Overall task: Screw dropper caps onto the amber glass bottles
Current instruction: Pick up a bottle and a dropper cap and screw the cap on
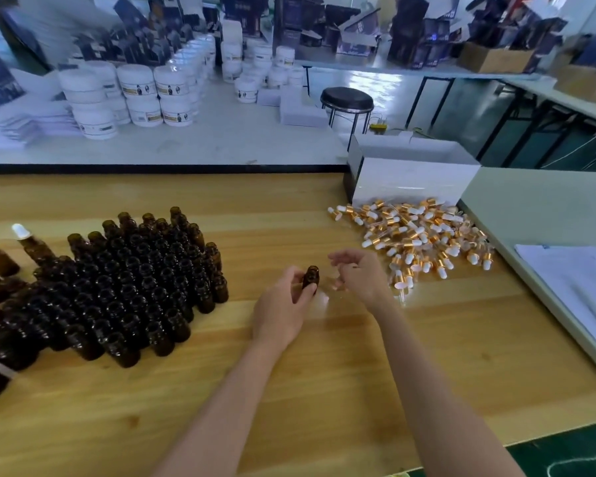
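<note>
Capping step: gripping an uncapped amber bottle (311, 276) upright in the left hand (283, 306), over the worktop (324, 380). Right hand (358, 275) curled beside it, contents unclear. Next: lowering one of the dropper caps (417, 232) straight into the neck, then twisting.

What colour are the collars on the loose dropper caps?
Copper-gold on the dropper caps, under white bulbs; head view.

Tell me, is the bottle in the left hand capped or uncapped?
Uncapped. The bottle in the left hand shows a bare neck, with no white bulb or gold collar on it.
</note>
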